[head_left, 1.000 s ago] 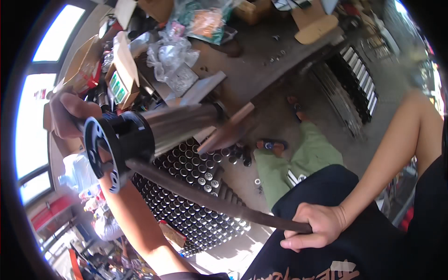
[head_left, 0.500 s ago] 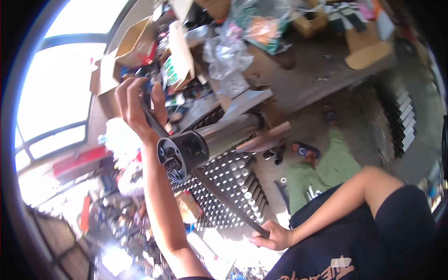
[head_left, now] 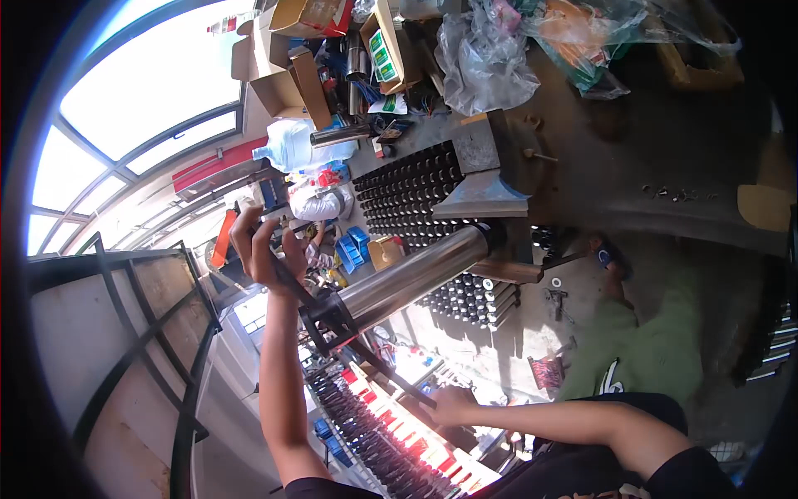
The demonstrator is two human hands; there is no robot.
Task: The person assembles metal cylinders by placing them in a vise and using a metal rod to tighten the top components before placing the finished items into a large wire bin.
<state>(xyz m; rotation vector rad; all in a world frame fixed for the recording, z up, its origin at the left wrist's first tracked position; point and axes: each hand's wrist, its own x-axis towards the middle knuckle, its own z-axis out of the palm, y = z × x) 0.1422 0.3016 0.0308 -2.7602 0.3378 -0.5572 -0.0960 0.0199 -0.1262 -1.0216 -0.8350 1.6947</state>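
Note:
A long dark metal bar runs slantwise across a black end fitting on a shiny metal cylinder. My left hand is curled around the bar's upper end, and my right hand grips its lower end, closer to my body. The cylinder's far end meets a dark collar at the bench edge, beside a wooden block and a grey metal plate. How the bar engages with the fitting cannot be made out.
The dark workbench carries clear plastic bags and open cardboard boxes. Stacked tubes stand in rows beyond the cylinder. A rack of black and red parts lies below, and a black metal frame at left.
My view has swung, so the surroundings have shifted and the end fitting appears more side-on. Both hands remain on the bar, whose angle in view has changed slightly.

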